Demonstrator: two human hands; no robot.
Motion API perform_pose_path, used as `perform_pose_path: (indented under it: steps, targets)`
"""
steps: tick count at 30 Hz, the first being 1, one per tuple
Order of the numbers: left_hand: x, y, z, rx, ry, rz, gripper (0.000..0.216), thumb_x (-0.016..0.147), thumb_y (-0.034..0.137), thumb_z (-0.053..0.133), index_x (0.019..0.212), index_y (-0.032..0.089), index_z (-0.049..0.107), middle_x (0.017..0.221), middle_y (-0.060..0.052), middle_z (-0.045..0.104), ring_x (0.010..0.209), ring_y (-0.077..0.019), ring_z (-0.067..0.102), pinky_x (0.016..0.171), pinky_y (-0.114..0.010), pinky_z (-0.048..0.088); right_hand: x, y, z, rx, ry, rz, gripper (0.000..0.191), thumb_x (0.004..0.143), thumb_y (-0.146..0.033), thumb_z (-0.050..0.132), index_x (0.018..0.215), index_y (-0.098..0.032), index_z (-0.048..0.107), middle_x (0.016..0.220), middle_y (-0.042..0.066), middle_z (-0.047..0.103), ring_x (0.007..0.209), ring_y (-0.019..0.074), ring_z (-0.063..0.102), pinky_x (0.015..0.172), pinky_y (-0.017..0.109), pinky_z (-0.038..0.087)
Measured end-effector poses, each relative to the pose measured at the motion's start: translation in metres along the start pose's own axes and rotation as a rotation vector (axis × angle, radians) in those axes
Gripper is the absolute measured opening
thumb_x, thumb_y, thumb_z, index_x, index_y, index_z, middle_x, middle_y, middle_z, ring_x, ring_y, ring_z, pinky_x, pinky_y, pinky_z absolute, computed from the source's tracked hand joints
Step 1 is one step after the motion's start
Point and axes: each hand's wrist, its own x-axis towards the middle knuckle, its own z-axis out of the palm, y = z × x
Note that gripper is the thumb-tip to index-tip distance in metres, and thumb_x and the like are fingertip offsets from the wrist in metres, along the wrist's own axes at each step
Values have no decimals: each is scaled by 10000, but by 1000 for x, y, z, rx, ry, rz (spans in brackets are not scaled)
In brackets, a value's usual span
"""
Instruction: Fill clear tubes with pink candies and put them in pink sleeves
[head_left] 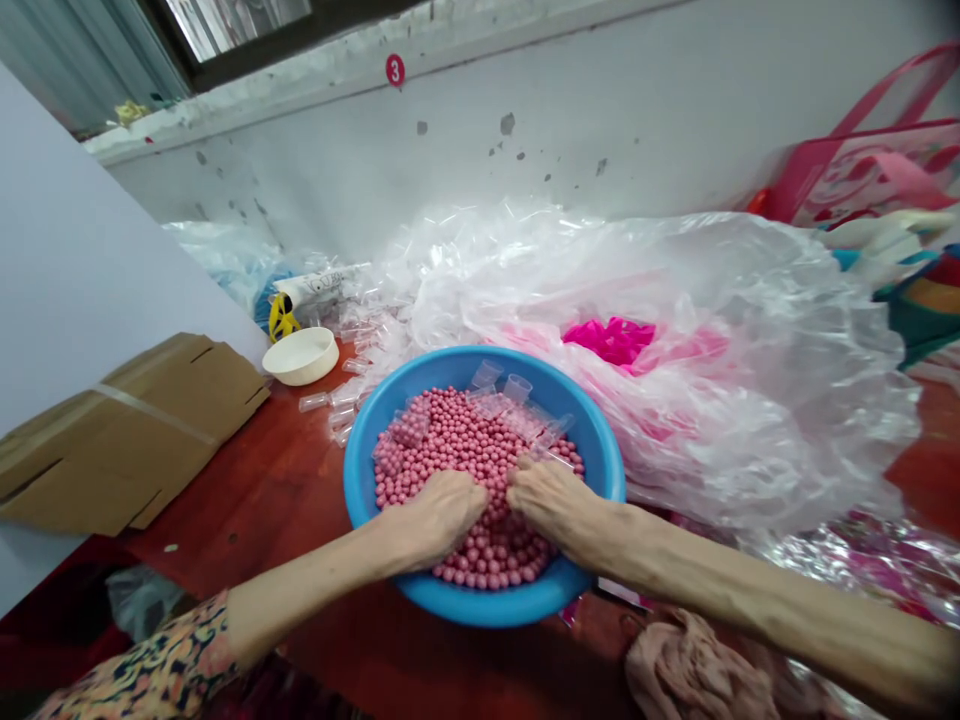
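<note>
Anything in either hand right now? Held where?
Can't tell. The left hand and right hand are both curled at the pink beads in the blue basin, their fingertips hidden; no held item or grip point shows.

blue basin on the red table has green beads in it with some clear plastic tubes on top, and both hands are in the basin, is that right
One thing is off: the beads are pink, not green, as the head view shows. The blue basin on the red table, the clear plastic tubes and both hands in the basin are as you say.
</note>
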Motion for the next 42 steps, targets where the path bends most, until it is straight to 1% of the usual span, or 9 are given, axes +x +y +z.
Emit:
perform_pose_path:
  steps: [3,9,15,21,26,30,33,37,42]
  targets:
    - [22,3,-5,-91,-25,-28,155,754,59,406,689,197,430,765,-29,510,744,-186,421,746,-316,362,-4,10,-4,96,-12,-69,235,844,-53,396,792,-139,609,865,108,632,754,177,511,697,303,393]
    - [32,1,-21,-456,-61,-100,114,613,76,520,670,164,563,594,50,492,603,-122,454,571,-229,333,0,26,-11,383,-94,-117,178,745,-131,570,568,-150,574,485,-68,391,504,77,355,504,217,280]
    - [18,-2,-30,-778,30,-230,144,614,142,591,754,136,622,650,29,578,626,-123,512,589,-223,388,-2,30,-15,1012,-48,-3,199,690,-316,704,650,-124,667,531,-72,382,530,68,335,483,202,238]
    - [3,5,-40,-908,143,-281,182,586,173,682,763,135,660,731,3,632,711,-133,559,692,-244,422,-4,21,-25,1196,-81,10,225,657,-297,732,582,-115,623,534,-74,362,536,61,307,502,206,224]
    - [-2,9,-38,-1037,133,-341,214,627,219,664,821,134,629,696,-19,650,691,-170,619,683,-299,465,-6,21,-27,1317,-88,25,216,676,-326,716,653,-122,647,583,-55,443,581,79,363,559,216,280]
    - [-1,-3,-28,-661,200,-270,40,676,174,572,713,158,569,666,-9,573,714,-178,547,718,-327,428,-8,27,-22,1313,59,108,258,707,-377,687,654,-135,615,611,-44,433,593,87,352,572,234,284]
    - [5,-8,-16,-563,247,-229,128,675,107,509,578,182,473,665,-8,488,765,-187,450,814,-365,362,-9,26,-20,1293,199,173,306,708,-404,677,603,-143,557,592,-49,381,579,82,314,553,240,258]
    - [28,1,-1,-612,148,-124,122,613,65,506,593,185,490,688,4,490,758,-179,423,822,-340,342,-10,21,-21,1255,319,230,374,692,-435,672,546,-160,466,582,-56,321,563,75,270,519,235,222]
    - [56,18,1,-878,-38,-118,138,553,106,639,545,162,513,543,53,473,560,-121,444,582,-262,371,-14,19,-20,1233,437,243,426,701,-414,657,521,-185,347,573,-65,244,542,67,211,495,237,191]
